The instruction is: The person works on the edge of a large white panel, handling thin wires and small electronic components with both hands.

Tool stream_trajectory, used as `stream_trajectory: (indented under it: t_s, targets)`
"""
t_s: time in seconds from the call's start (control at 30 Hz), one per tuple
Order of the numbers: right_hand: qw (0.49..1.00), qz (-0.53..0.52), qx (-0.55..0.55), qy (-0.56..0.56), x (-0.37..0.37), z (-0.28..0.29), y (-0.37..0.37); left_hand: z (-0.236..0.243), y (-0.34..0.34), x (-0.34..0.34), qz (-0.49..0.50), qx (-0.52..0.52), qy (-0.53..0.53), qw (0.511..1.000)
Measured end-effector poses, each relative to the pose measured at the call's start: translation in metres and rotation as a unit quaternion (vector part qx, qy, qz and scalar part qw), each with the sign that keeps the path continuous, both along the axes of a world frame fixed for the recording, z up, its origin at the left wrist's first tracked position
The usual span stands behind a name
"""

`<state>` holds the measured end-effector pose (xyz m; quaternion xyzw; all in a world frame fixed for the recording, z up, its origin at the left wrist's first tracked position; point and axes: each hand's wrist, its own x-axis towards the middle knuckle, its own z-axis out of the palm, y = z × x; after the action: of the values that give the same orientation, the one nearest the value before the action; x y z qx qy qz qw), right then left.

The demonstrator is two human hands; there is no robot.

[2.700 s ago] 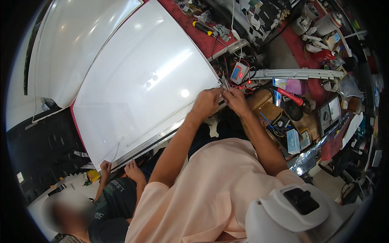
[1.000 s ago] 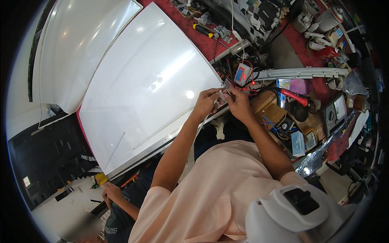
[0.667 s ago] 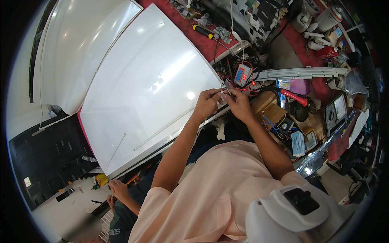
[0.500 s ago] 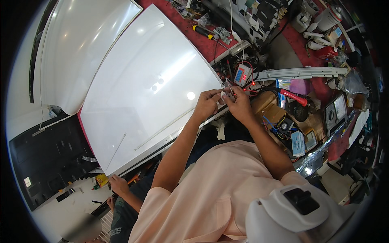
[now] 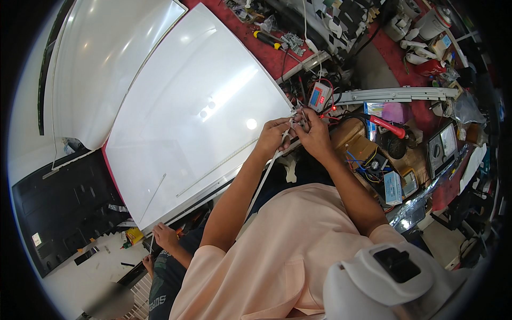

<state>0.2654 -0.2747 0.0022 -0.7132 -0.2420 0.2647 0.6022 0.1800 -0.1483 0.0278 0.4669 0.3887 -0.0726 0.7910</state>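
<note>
My left hand [image 5: 271,140] is closed on a thin white strip [image 5: 261,184], which trails from the fingers down past my forearm to my waist. Right beside it, my right hand [image 5: 314,137] is closed, its fingertips nearly meeting those of the left at the strip's upper end. A slender tip shows above the right fingers, too small to name. Both hands are at the right corner of a large glossy white panel [image 5: 176,122]. Just beyond them is a small white box with a lit red display [image 5: 320,97], with wires around it.
A co-worker's hand [image 5: 166,237] is at the panel's lower left corner. A yellow-and-black screwdriver [image 5: 266,40] rests on the red bench [image 5: 234,18]. To the right are a long metal bar [image 5: 394,96], a red-handled tool [image 5: 388,127] and an open cardboard box [image 5: 346,133] with wired parts.
The white strip now shows plainly hanging below my left hand. My hands have shifted only slightly. The co-worker's hand has moved a little to the right.
</note>
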Motion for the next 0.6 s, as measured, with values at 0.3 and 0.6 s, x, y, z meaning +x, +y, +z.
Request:
stream_trajectory:
  t_s: [0.3,0.6]
  targets:
    - [1.0,0.006,0.026,-0.011,0.0,0.009,0.003,-0.003,-0.004,0.0,0.004,0.039,0.019,0.999]
    - [0.998,-0.016,0.051,0.04,-0.001,-0.003,0.003,0.002,-0.006,0.003,0.0,0.032,0.024,0.999]
